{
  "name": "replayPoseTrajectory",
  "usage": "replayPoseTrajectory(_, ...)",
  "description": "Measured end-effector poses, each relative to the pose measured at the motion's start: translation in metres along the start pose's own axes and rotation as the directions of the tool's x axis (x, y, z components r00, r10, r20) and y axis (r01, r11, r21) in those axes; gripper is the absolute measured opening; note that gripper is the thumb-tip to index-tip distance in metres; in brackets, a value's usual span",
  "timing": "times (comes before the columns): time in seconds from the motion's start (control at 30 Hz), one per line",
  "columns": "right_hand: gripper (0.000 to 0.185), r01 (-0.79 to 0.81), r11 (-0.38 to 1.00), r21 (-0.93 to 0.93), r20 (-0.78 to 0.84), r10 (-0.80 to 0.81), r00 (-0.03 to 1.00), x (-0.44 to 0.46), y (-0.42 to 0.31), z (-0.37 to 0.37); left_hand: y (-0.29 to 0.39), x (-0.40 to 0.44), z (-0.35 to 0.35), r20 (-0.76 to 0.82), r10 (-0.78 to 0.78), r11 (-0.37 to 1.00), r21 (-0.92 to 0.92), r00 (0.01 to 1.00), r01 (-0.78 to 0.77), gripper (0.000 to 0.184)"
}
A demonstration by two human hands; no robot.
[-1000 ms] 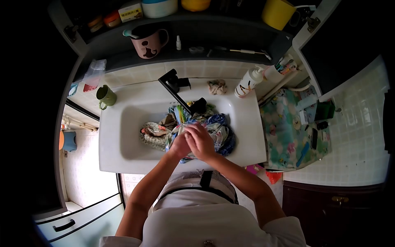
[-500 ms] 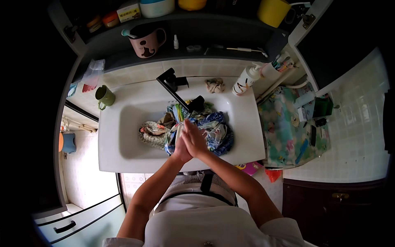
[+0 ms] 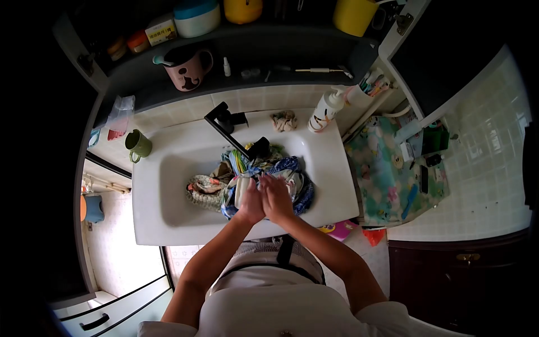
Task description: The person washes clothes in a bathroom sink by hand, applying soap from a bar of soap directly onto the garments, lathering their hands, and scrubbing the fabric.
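Observation:
Over the washbasin (image 3: 147, 224) my two hands meet side by side, above a heap of wet-looking clothes (image 3: 297, 194). My left hand (image 3: 252, 204) has its fingers stretched forward, with a pale patch beside them that could be cloth. Touching it, my right hand (image 3: 275, 196) has extended, slightly spread fingers and is tilted toward the left palm. Nothing clearly shows in either hand; the palms are partly hidden. A black faucet (image 3: 230, 128) reaches over the heap, its head (image 3: 258, 148) just beyond my fingertips. The clothes are patterned in blue, white and beige.
On the basin's back ledge stand a white pump bottle (image 3: 325, 111) and a crumpled cloth (image 3: 284, 120). A green mug (image 3: 138, 145) is at the left corner. The shelf above holds a pink mug (image 3: 188, 73). To the right, a patterned mat (image 3: 382, 168) carries small items.
My hands were pressed palm to palm, fingers pointing forward. Now they have opened apart somewhat, with the right hand turned and its fingers spreading. The camera view has shifted slightly.

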State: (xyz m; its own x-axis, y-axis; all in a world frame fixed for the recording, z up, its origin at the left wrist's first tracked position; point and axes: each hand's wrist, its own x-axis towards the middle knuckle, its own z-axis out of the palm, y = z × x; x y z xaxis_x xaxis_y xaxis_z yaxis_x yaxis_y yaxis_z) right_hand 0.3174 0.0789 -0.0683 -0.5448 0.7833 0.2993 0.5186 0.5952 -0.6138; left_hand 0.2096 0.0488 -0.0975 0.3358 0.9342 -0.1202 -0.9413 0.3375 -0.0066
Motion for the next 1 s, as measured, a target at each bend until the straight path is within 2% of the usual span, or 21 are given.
replayPoseTrajectory(0.03,0.040,0.055,0.998,-0.004,-0.090,-0.055,0.994,-0.006,-0.010,0.005,0.002,0.000,0.011,-0.175,0.064,0.993,0.105,0.982,-0.046,0.070)
replayPoseTrajectory(0.07,0.042,-0.046,0.997,-0.055,-0.152,0.038,0.988,-0.011,-0.013,0.035,0.000,0.002,0.017,-0.178,0.170,0.960,0.251,0.969,-0.123,0.075)
replayPoseTrajectory(0.17,0.046,-0.193,0.910,-0.366,0.040,0.222,0.974,-0.001,-0.052,0.014,-0.013,-0.001,-0.018,0.223,0.202,0.888,0.369,0.954,-0.275,0.075)
replayPoseTrajectory(0.23,0.045,0.038,0.999,0.000,-0.043,-0.038,0.998,0.002,-0.016,0.035,-0.005,-0.005,-0.024,0.097,0.094,0.980,0.164,0.991,-0.109,0.069)
replayPoseTrajectory(0.27,0.045,0.000,0.992,0.123,0.036,-0.004,0.999,0.007,-0.005,0.030,-0.004,-0.008,-0.015,-0.042,0.116,0.968,0.228,0.992,-0.103,0.069)
replayPoseTrajectory(0.3,0.044,-0.071,0.997,-0.011,0.112,0.071,0.991,0.011,-0.001,0.026,-0.003,-0.009,-0.010,-0.179,0.142,0.954,0.288,0.974,-0.086,0.069)
replayPoseTrajectory(0.4,0.043,0.118,0.993,-0.013,0.057,-0.117,0.992,0.001,0.015,0.025,0.017,-0.020,-0.024,-0.019,0.174,0.657,0.747,0.985,-0.102,0.066)
replayPoseTrajectory(0.47,0.039,0.169,0.985,0.015,-0.074,-0.167,0.983,-0.008,-0.016,0.024,0.021,-0.023,-0.027,0.076,0.171,0.639,0.751,0.982,-0.169,0.066)
replayPoseTrajectory(0.5,0.038,0.193,0.981,0.024,-0.141,-0.188,0.972,-0.007,-0.042,0.019,0.017,-0.021,-0.026,0.117,0.178,0.752,0.624,0.977,-0.212,0.067)
replayPoseTrajectory(0.57,0.048,-0.001,0.843,-0.538,0.123,0.080,0.989,0.002,-0.078,0.010,0.009,-0.014,-0.023,0.193,0.213,0.911,0.316,0.958,-0.266,0.068)
replayPoseTrajectory(0.6,0.043,0.039,0.962,-0.270,0.055,-0.025,0.998,0.008,-0.064,0.016,0.004,-0.017,-0.005,0.322,0.178,0.905,0.318,0.930,-0.284,0.066)
replayPoseTrajectory(0.63,0.039,0.107,0.994,0.020,-0.040,-0.106,0.994,0.014,-0.051,0.020,0.005,-0.016,-0.002,0.189,0.166,0.934,0.284,0.968,-0.215,0.066)
replayPoseTrajectory(0.7,0.036,0.033,0.979,0.202,-0.020,-0.029,0.999,0.021,-0.023,0.024,0.007,-0.016,0.001,-0.083,0.105,0.979,0.184,0.991,-0.089,0.066)
replayPoseTrajectory(0.73,0.032,0.068,0.996,0.061,-0.007,-0.068,0.998,0.024,-0.013,0.022,0.009,-0.025,0.011,-0.258,0.183,0.967,0.223,0.949,-0.126,0.066)
replayPoseTrajectory(0.77,0.038,0.054,0.997,-0.061,0.080,-0.049,0.996,0.019,-0.007,0.020,0.015,-0.027,0.009,-0.088,0.091,0.993,0.086,0.992,-0.083,0.066)
replayPoseTrajectory(0.83,0.044,0.146,0.977,-0.153,0.011,-0.146,0.989,0.008,-0.017,0.017,0.025,-0.031,0.011,0.282,-0.024,0.985,-0.156,0.959,0.070,0.065)
replayPoseTrajectory(0.87,0.047,0.029,0.976,-0.214,0.052,-0.018,0.998,0.002,-0.031,0.019,0.021,-0.028,0.015,-0.102,0.102,0.995,0.020,0.990,-0.100,0.065)
replayPoseTrajectory(0.9,0.051,-0.085,0.956,-0.281,0.083,0.112,0.990,0.001,-0.061,0.011,0.017,-0.027,0.013,0.052,0.160,0.975,0.144,0.986,-0.166,0.066)
replayPoseTrajectory(0.93,0.051,-0.006,0.994,-0.112,0.052,0.012,0.999,-0.003,-0.060,0.014,0.010,-0.028,0.011,0.209,0.195,0.936,0.252,0.958,-0.245,0.066)
replayPoseTrajectory(0.97,0.052,0.087,0.995,0.053,0.019,-0.088,0.996,-0.008,-0.059,0.018,0.005,-0.027,0.009,0.303,0.179,0.944,0.216,0.936,-0.251,0.065)
replayPoseTrajectory(1.0,0.050,0.077,0.997,0.005,0.024,-0.078,0.997,0.002,-0.044,0.030,0.001,-0.026,0.009,0.394,0.162,0.952,0.180,0.905,-0.249,0.065)
